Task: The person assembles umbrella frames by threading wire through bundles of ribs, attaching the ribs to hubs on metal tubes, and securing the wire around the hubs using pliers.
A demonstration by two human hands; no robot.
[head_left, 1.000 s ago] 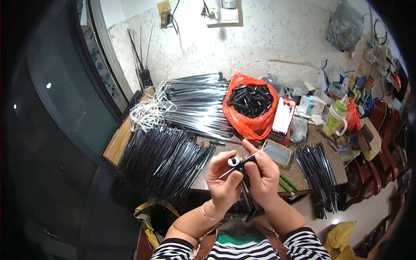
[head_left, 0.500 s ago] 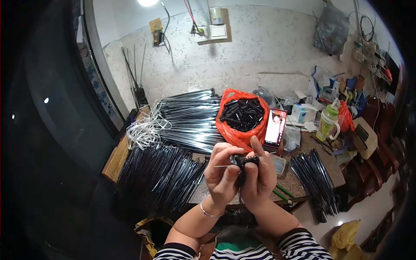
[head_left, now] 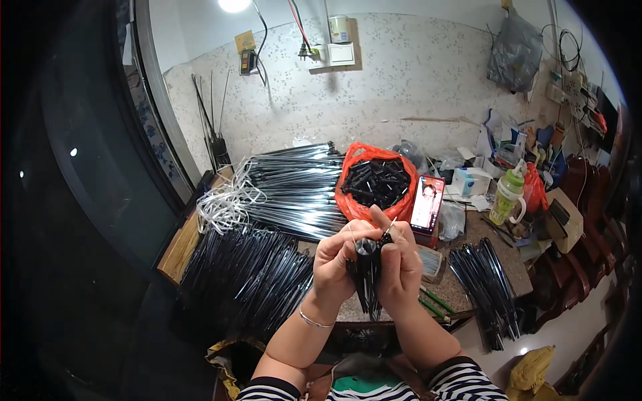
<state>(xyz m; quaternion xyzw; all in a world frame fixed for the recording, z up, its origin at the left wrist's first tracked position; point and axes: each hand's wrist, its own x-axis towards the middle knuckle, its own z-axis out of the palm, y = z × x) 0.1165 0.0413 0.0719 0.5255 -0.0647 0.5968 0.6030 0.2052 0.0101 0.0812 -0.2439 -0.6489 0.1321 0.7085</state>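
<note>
At the middle, my two hands hold a bundle of thin black ribs [head_left: 365,284], which looks like an umbrella frame, with its ends hanging down. My left hand [head_left: 332,264] grips it from the left, thumb beside a round dark end piece [head_left: 365,246]. My right hand [head_left: 401,267] closes on its other side, where a small black toothed part [head_left: 386,238] shows between the fingers. A thin pale wire [head_left: 393,224] sticks out by the right fingertips. Just behind the hands stands a red plastic bag [head_left: 349,204] full of short black tubes [head_left: 376,180].
Long shiny rods [head_left: 294,190], tied with white strips [head_left: 227,204], lie at the back left. Dark ribs [head_left: 247,277] are heaped in front of them, and another bundle [head_left: 485,287] lies at right. A lit phone [head_left: 426,206], green-topped bottle [head_left: 508,197] and green pencils [head_left: 436,304] are nearby.
The held bundle has turned, so its dark ribs now show hanging toward me between my hands. The wire that stuck out sideways now points up. The view has shifted slightly.
</note>
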